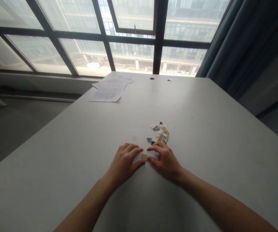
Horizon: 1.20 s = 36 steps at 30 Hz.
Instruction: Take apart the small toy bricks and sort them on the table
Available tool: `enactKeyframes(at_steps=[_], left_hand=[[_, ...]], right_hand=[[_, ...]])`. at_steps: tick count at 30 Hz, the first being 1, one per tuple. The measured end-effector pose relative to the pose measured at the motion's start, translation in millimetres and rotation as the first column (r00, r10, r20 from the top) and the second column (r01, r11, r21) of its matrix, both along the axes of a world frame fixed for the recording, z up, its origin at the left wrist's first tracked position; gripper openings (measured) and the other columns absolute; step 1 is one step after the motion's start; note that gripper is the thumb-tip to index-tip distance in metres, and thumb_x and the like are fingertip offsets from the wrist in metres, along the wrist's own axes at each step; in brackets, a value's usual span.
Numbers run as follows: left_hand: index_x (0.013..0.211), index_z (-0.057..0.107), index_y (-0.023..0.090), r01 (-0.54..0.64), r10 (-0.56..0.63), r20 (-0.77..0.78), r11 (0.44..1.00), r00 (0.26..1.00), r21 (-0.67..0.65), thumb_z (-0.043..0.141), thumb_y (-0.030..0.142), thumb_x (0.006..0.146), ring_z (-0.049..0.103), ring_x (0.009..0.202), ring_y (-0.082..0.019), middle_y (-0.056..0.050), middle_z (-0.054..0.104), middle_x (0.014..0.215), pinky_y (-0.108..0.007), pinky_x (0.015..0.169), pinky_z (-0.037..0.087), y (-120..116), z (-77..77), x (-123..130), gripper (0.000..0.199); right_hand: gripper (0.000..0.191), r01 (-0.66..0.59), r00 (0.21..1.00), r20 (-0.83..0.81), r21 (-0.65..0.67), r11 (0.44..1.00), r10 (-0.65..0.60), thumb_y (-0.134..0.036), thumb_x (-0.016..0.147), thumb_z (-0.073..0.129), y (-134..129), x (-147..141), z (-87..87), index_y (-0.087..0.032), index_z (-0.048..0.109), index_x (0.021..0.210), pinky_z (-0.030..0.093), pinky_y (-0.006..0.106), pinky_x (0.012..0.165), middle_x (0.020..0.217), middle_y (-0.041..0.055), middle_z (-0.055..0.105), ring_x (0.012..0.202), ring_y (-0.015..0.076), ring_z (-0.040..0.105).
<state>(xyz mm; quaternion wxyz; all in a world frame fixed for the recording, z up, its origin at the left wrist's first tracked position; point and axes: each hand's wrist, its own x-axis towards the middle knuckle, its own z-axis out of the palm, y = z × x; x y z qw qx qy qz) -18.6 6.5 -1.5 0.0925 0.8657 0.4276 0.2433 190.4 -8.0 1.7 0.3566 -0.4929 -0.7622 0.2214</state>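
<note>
A small pale yellow studded building brick plate lies on the white table between my two hands. My left hand rests on the left of it, thumb and fingers apart, with the thumb tip by its lower edge. From the other side my right hand curves toward the plate, fingers spread, its thumb tip at or very near the right edge. Just beyond my right fingers is a loose pile of building bricks in yellow, white, grey and black. My right hand hides the pile's near edge.
The white table reaches to a wall of windows. Printed paper sheets lie at its far left. Two small round fittings, one a dark disc, sit near the far edge. A blue curtain hangs at the right.
</note>
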Motion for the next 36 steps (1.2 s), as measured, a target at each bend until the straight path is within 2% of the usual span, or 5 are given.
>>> enactKeyframes(at_steps=[4,7,14,24,36], left_hand=[[0.112,0.060,0.023,-0.006,0.006,-0.003,1.000,1.000,-0.012,0.063,0.041,0.083,0.056,0.101,-0.024,-0.007,0.064,0.107,-0.040,0.089,0.043,-1,0.8,1,0.034],[0.111,0.060,0.022,0.004,-0.004,0.001,1.000,1.000,-0.014,0.059,0.039,0.086,0.055,0.100,-0.024,-0.008,0.064,0.107,-0.040,0.089,0.043,-2,2.0,2,0.030],[0.107,0.061,0.022,0.017,-0.018,0.039,0.999,0.999,0.035,0.057,0.036,0.087,0.056,0.097,-0.023,-0.008,0.065,0.103,-0.038,0.086,0.043,-2,1.8,3,0.025],[0.107,0.061,0.022,0.027,-0.027,0.034,1.000,0.999,0.012,0.055,0.036,0.089,0.056,0.097,-0.022,-0.007,0.064,0.103,-0.039,0.087,0.042,-3,0.5,4,0.023],[0.105,0.061,0.022,0.021,-0.021,0.046,1.000,0.999,0.001,0.056,0.034,0.088,0.056,0.096,-0.022,-0.006,0.065,0.102,-0.039,0.087,0.042,-1,-0.2,4,0.021]], right_hand=[[0.019,0.164,0.986,-0.048,0.089,0.982,-0.161,-0.020,0.080,0.065,25,26,16.8,-0.021,0.068,0.098,0.046,0.034,0.087,0.097,0.0055,0.064,0.092,0.0204,0.059],[0.020,0.267,0.960,0.074,0.060,0.962,-0.271,-0.021,0.079,0.065,51,43,29.5,-0.018,0.070,0.098,0.046,0.033,0.084,0.095,0.0063,0.065,0.089,0.0200,0.059],[0.019,0.200,0.883,0.453,-0.123,0.972,-0.124,-0.027,0.073,0.068,86,30,29.6,-0.022,0.074,0.090,0.045,0.028,0.077,0.090,0.0043,0.066,0.083,0.0185,0.061],[0.027,0.257,0.835,0.532,-0.151,0.955,-0.141,-0.030,0.065,0.070,99,20,27.4,-0.022,0.070,0.091,0.044,0.028,0.072,0.091,0.0041,0.069,0.083,0.0203,0.061],[0.020,0.280,0.867,0.455,-0.111,0.953,-0.202,-0.034,0.072,0.068,101,26,30.3,-0.022,0.072,0.087,0.043,0.027,0.072,0.090,0.0035,0.069,0.081,0.0179,0.062]])
